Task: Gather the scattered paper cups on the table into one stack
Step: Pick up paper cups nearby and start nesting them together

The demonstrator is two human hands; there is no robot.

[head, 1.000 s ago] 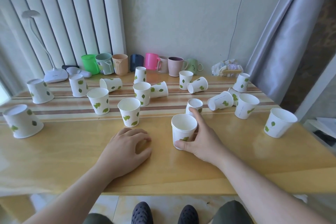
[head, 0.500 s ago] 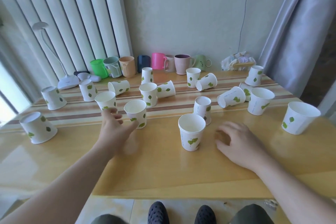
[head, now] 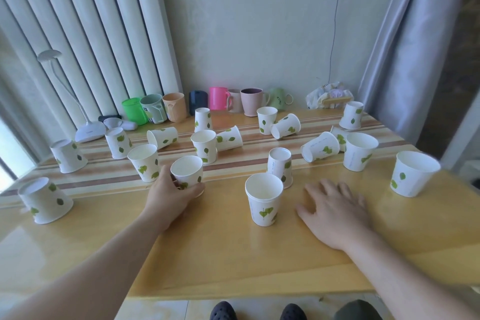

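Cups lie scattered over the wooden counter [head: 233, 254], some upright, some upside down, some on their sides, and none nested yet, so by my judgement the gathering has barely begun. The left hand [head: 168, 196] wraps thumb and fingers around the lower wall of an upright paper cup [head: 187, 173] left of centre, which shows an empty white inside. The right hand [head: 335, 209] rests flat, fingers spread, holding nothing, just right of another upright cup [head: 263, 199] at the near middle, also empty; this one looks the likely base of the stack. Just behind it stands an inverted cup [head: 280, 167], near enough to be knocked. Risks from here: thin paper walls can buckle under a tight squeeze, and an oval rim would not drop cleanly into the base cup; the base is light and unheld, so a cup brought in at an angle could tip it or push it toward the near edge. A neighbouring upright cup [head: 145, 162] stands just left of the gripped one and could be toppled by the wrist as the cup lifts. Tipped cups farther back, such as 1 lying on its side [head: 320, 149] at the right, may roll if bumped. Coloured mugs [head: 219, 99] line the far wall; whether they hold anything cannot be seen.
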